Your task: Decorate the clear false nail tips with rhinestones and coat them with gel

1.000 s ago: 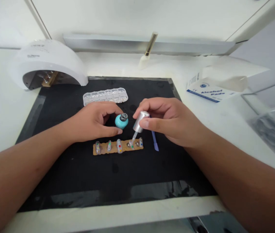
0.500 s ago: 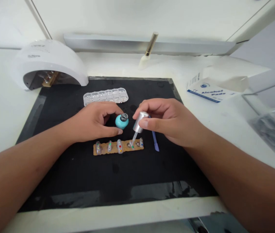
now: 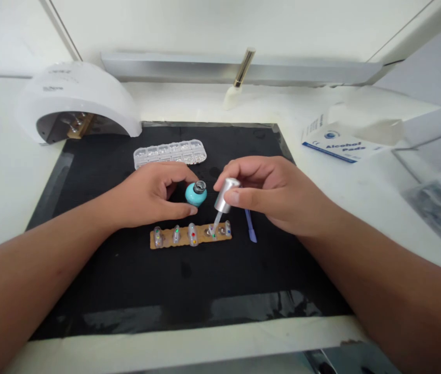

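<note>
My left hand (image 3: 161, 192) is closed around a small turquoise nail polish bottle (image 3: 196, 195), its dark neck uncapped. Between thumb and fingers, my right hand (image 3: 270, 192) pinches the silver-capped nail polish brush (image 3: 227, 196), tilted with its bristles down. The brush tip meets or hovers just over one of the false nails on a tan strip (image 3: 166, 240); exact contact I cannot tell. Several glittery nails with coloured stones, such as the one with a red stone (image 3: 192, 235), stand along this strip. Partly under my right hand lies a blue-purple plastic tool (image 3: 250, 228).
A clear compartment case (image 3: 169, 153) of small stones lies behind my left hand on the black mat (image 3: 127, 280). At the back left stands a white nail lamp (image 3: 83, 88) with another nail strip inside. A gold-capped bottle (image 3: 239, 78) and an alcohol pads box (image 3: 345, 143) are further back.
Almost nothing differs. Both hands keep their holds, and the brush tip stays at the same nail; the whole view has shifted very slightly.
</note>
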